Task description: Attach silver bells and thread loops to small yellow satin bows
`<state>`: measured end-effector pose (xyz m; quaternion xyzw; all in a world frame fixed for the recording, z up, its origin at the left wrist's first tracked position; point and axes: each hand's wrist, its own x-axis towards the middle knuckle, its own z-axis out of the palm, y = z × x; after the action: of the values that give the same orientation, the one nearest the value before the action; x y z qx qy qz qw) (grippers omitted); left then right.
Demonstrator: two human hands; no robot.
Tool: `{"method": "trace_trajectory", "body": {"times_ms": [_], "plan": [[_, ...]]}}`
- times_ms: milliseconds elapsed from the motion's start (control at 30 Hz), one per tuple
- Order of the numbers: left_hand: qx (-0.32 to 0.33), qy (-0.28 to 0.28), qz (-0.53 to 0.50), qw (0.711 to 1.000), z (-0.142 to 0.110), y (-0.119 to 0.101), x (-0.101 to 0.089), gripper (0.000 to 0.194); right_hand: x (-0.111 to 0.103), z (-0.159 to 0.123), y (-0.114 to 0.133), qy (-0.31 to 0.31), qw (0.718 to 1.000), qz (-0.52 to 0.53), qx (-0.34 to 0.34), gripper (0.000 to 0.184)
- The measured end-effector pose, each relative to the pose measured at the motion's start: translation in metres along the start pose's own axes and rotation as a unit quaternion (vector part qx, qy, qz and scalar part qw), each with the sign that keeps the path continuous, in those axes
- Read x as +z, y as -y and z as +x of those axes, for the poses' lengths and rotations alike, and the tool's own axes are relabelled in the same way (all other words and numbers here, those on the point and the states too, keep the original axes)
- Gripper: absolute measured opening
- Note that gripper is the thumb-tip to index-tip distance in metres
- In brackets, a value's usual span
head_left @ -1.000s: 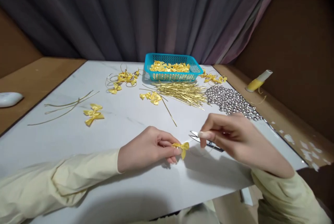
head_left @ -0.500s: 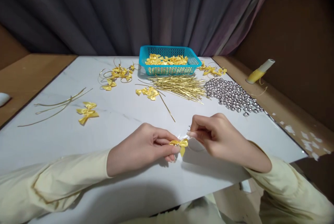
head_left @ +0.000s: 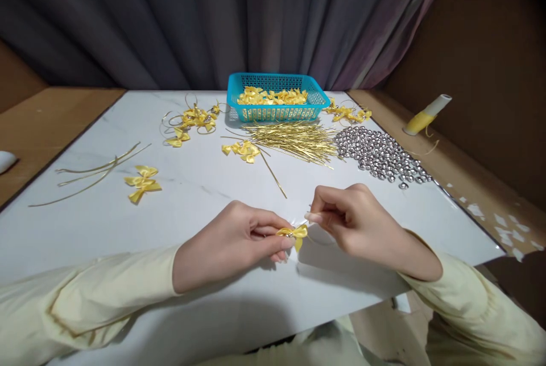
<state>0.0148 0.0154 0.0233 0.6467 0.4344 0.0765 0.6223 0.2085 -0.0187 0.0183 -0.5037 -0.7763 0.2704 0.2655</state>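
Note:
My left hand (head_left: 239, 238) rests on the white tabletop (head_left: 205, 195) and pinches a small yellow ribbon bow (head_left: 294, 233) between thumb and fingertips. My right hand (head_left: 354, 221) is closed just right of the bow, its fingertips almost touching it. Small metal snips (head_left: 309, 208) are gripped in it, and only their thin tips show above the fingers. Both arms wear pale yellow sleeves.
A blue basket (head_left: 273, 113) of yellow bows stands at the back. In front of it lie a bundle of gold wires (head_left: 294, 141), silver beads (head_left: 379, 156) and loose bows (head_left: 143, 181). A thread spool (head_left: 426, 116) lies far right.
My right hand has moved left with the snips, from a gap beside the bow to right against it. My left hand keeps its pinch on the bow.

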Motion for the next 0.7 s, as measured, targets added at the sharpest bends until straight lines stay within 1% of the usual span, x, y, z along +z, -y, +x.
{"method": "trace_trajectory", "body": {"times_ms": [267,433,533,700], "plan": [[0.047,-0.034,0.051,0.997,-0.0025,0.0027,0.0019,0.019,0.0028,0.0016,0.0012,-0.009,1.0,-0.015,-0.001,0.017],[0.068,-0.051,0.093,0.992,-0.0022,0.005,0.0018,0.021,0.0028,0.0006,0.0004,-0.016,1.0,-0.019,-0.003,0.015],[0.086,-0.054,0.113,0.988,-0.0008,0.0063,0.0016,0.022,0.0034,0.0008,0.0008,-0.023,1.0,-0.017,-0.006,0.015],[0.095,-0.054,0.128,0.986,0.0005,0.0071,0.0018,0.022,0.0052,0.0013,0.0014,-0.032,0.999,-0.013,-0.008,0.015]]}}
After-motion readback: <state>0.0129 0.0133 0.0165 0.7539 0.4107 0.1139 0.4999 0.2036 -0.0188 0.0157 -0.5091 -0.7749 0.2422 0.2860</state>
